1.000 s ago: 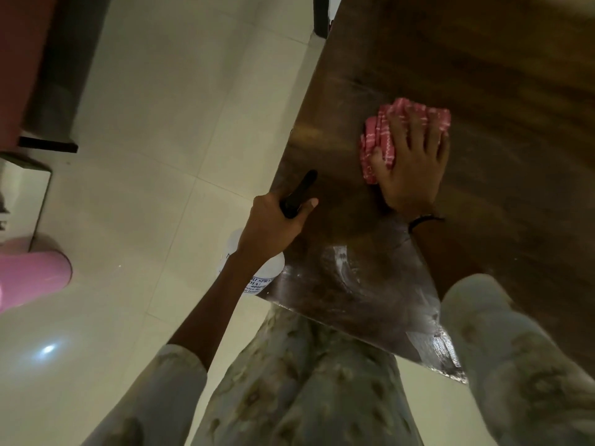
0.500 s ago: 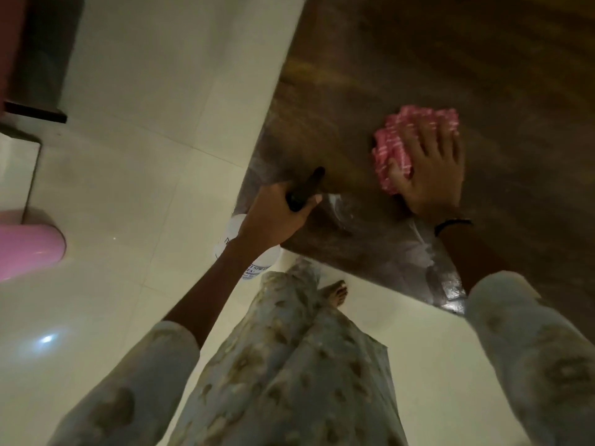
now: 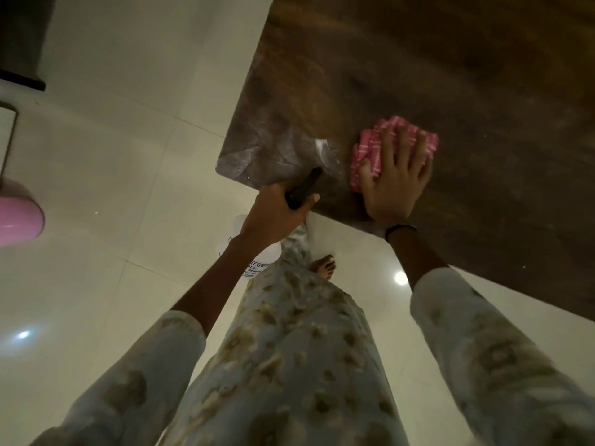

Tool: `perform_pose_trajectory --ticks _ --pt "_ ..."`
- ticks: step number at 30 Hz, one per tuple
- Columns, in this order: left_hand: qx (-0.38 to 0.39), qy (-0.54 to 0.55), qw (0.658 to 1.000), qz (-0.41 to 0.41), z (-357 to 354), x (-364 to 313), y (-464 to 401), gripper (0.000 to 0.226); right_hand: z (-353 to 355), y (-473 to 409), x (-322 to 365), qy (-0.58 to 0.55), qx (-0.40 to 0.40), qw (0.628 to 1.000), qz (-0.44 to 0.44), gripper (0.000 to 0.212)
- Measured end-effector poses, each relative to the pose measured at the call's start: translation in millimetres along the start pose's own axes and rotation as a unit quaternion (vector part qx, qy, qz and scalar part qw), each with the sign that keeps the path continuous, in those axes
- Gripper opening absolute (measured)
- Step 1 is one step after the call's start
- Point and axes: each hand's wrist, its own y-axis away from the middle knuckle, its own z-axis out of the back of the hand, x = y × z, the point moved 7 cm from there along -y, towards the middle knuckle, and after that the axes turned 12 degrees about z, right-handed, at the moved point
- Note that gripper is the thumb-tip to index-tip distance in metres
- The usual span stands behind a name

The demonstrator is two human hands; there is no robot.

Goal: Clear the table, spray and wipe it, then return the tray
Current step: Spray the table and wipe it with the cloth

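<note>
A dark wooden surface (image 3: 450,75) is seen from above, its near corner wet and streaked. A folded pink striped cloth (image 3: 370,149) is pressed flat against it by the right hand (image 3: 396,181), fingers spread straight. A white spray bottle (image 3: 257,252) with a black trigger is held in the grip of the left hand (image 3: 277,210), just off the corner, above a pale tiled floor (image 3: 128,123).

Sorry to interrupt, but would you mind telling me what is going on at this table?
A person is wiping a dark wooden table. The right hand presses a pink cloth flat near the table's corner, where the surface looks wet and streaky. The left hand grips a spray bottle by its black trigger, off the table's edge. No tray is in view.
</note>
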Motion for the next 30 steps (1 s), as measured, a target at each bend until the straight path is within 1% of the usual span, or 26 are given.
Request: perform_pose_trajectory --ticks 2,3,5,6,7,11,15,18,21,23,25,30 --pt "-0.008 -0.005 1.0 -0.009 -1 0 2 0.042 -6 0 26 0.013 0.013 0.997 0.08 0.071" --pt "-0.009 -0.006 1.0 -0.009 0 1 2 0.039 -7 4 35 0.015 0.017 0.993 0.12 0.071" --pt "-0.017 -0.012 1.0 -0.008 1 1 5 0.035 -10 23 36 0.016 0.033 0.982 0.185 0.07" --pt "-0.023 -0.012 1.0 -0.01 3 2 6 0.036 -12 36 29 0.017 0.04 0.979 0.199 0.071" --pt "-0.026 -0.011 1.0 -0.008 3 4 6 0.037 -13 48 17 0.018 0.04 0.98 0.196 0.073" --pt "-0.02 -0.028 0.999 0.004 4 14 8 0.039 -14 82 -33 0.021 0.027 0.993 0.111 0.072" --pt "-0.059 -0.028 0.998 0.022 10 27 10 0.04 -10 82 -39 0.007 0.006 0.995 0.098 0.068" --pt "-0.075 -0.01 0.995 0.058 22 38 7 0.039 -8 75 -34 0.012 -0.012 0.997 0.07 0.068" --pt "-0.085 0.017 0.991 0.101 36 52 8 0.03 -4 64 -19 0.015 -0.024 0.998 0.051 0.069" --pt "-0.101 0.016 0.989 0.107 43 57 7 0.036 -3 46 -4 0.021 -0.025 0.998 0.051 0.069" --pt "-0.104 0.014 0.988 0.111 49 62 7 0.043 -4 23 19 0.024 -0.022 0.997 0.067 0.07" --pt "-0.114 0.025 0.988 0.101 72 72 7 0.047 -13 -29 102 0.032 -0.017 0.991 0.128 0.078"
